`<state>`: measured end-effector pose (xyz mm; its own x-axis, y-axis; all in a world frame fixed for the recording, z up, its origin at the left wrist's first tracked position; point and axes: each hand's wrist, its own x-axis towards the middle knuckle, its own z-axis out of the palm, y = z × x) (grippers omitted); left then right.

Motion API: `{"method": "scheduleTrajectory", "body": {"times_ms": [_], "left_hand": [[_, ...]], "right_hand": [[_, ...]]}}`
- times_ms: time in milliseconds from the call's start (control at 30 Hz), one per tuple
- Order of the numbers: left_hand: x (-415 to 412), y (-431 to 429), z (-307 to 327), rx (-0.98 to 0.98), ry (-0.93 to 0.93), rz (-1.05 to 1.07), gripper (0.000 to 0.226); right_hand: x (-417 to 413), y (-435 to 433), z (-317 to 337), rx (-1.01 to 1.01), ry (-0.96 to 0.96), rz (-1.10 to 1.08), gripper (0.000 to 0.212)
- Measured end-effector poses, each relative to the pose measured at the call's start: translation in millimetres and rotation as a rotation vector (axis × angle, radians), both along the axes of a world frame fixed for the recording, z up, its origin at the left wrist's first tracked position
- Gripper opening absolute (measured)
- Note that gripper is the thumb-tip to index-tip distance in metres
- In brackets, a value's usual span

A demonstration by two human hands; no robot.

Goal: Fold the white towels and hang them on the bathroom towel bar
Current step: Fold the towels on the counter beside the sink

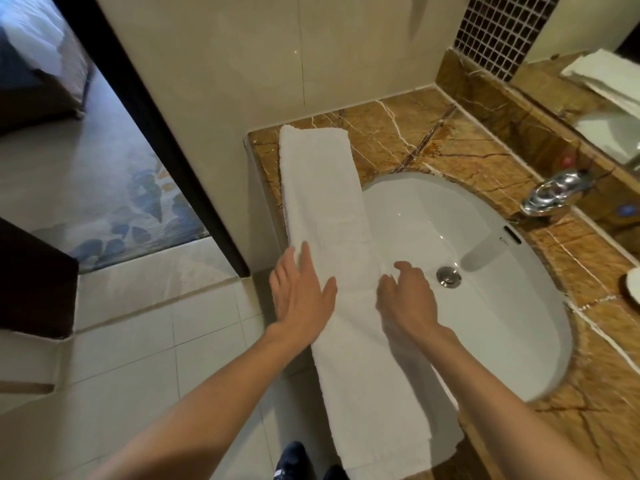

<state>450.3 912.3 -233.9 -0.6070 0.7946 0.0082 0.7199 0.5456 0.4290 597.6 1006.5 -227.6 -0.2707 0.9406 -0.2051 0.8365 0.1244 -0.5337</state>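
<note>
A white towel point(332, 216), folded into a long narrow strip, lies along the front edge of the brown marble counter point(460, 147) and over the left rim of the sink point(485, 306). My left hand point(301, 292) lies flat with straight fingers on the towel's left edge near its middle. My right hand point(407, 297) rests on the towel's right edge over the basin, fingers loosely bent and holding nothing. The towel's near end hangs past the counter edge. No towel bar is in view.
A chrome tap point(550, 194) stands at the sink's far right, the drain plug point(448, 276) in the basin. A mirror point(602, 98) reflects folded white cloth. The doorway point(86, 168) to a carpeted room opens at left. Tiled floor point(138, 341) and my shoes lie below.
</note>
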Motion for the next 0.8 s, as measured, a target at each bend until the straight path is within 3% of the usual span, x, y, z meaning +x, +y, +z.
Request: {"method": "scheduleTrajectory", "body": {"times_ms": [100,300,500,633,733,800], "left_hand": [[-4,19,-1,-0.14,0.235,-0.303,0.071],[-8,34,-21,-0.288,0.204,-0.427,0.062],[-2,34,-25,-0.282,0.237,-0.379,0.063],[-6,34,-26,-0.244,0.197,-0.432,0.063],[-26,39,-26,-0.17,0.133,-0.45,0.059],[-47,51,-24,-0.177,0.217,-0.377,0.064]], "right_hand": [[-11,-5,7,0.098,0.016,0.302,0.05],[-18,5,-12,0.03,-0.148,0.517,0.055],[-15,11,-32,-0.012,-0.2,0.441,0.058],[-22,14,-27,0.065,-0.307,0.39,0.056],[-37,21,-16,0.148,-0.258,0.331,0.055],[-55,28,-12,0.198,-0.204,0.388,0.056]]}}
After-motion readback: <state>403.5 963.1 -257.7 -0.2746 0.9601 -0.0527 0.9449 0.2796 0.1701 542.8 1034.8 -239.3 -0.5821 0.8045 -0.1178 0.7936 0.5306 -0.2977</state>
